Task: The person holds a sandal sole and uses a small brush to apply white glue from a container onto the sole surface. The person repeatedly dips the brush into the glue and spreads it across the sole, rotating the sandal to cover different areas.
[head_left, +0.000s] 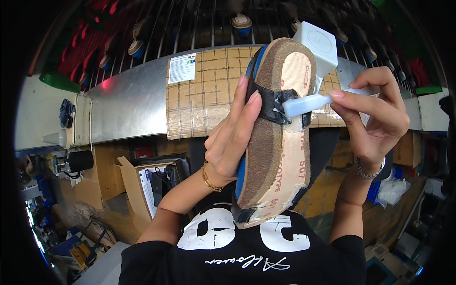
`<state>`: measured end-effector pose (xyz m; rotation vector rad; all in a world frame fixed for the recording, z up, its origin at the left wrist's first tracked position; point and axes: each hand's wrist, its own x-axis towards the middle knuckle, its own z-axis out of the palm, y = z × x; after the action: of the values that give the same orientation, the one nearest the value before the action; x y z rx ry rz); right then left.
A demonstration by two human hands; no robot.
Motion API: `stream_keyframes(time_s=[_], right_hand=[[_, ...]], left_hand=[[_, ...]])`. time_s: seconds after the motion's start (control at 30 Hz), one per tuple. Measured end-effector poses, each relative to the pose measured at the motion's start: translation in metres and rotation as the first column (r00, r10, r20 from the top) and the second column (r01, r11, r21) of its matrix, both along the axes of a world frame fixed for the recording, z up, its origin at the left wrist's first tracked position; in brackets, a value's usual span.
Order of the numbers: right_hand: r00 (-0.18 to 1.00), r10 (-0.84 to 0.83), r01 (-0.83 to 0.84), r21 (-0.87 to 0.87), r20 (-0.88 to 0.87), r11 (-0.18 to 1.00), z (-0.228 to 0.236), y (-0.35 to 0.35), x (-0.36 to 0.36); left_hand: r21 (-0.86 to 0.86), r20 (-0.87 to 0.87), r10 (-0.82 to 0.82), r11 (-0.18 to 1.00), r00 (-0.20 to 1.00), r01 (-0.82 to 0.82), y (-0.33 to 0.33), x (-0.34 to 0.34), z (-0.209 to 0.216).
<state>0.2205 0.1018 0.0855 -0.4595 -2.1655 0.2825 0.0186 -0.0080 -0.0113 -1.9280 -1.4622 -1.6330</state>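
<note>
My left hand [232, 128] grips an unfinished sandal [266, 161] by its side, thumb and fingers on the black strap. The sandal is tilted with its underside facing me: a brown cork edge, a pale insole board with red print, and blue showing behind it. The strap's black ends are folded over the board, and their surface looks wet. Between thumb and fingers, my right hand [380, 109] pinches a white plastic brush [308, 104]. The brush's far end touches the folded strap ends; its bristles cannot be made out.
A white box-shaped container [318, 45] with a round mark stands behind the sandal. Cardboard [209, 104] covers part of the metal ledge [128, 99]. Beyond it runs a rack of bars [190, 28] carrying several similar shoes. An open carton [137, 185] stands at lower left.
</note>
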Motion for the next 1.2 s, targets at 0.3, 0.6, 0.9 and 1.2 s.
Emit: stream_keyframes(time_s=[0.3, 0.6, 0.9, 1.2], right_hand=[[0.983, 0.164, -0.147, -0.178, 0.083, 0.973, 0.013, -0.002, 0.007], [0.986, -0.097, 0.05, -0.321, -0.133, 0.946, -0.012, -0.029, -0.009], [0.955, -0.238, 0.198, -0.217, -0.177, 0.956, -0.015, -0.051, -0.023], [0.934, -0.353, 0.357, 0.141, -0.054, 0.923, -0.008, -0.065, -0.019]], left_hand=[[-0.004, 0.005, -0.01, 1.0, 1.0, 0.01, 0.0, 0.0, -0.001], [0.017, 0.103, 0.144, 0.989, 0.984, -0.146, 0.004, -0.005, -0.013], [0.124, 0.017, 0.191, 0.973, 0.981, -0.192, 0.016, -0.009, -0.013], [-0.226, 0.152, 0.075, 0.973, 0.985, -0.039, -0.009, 0.0, 0.006]])
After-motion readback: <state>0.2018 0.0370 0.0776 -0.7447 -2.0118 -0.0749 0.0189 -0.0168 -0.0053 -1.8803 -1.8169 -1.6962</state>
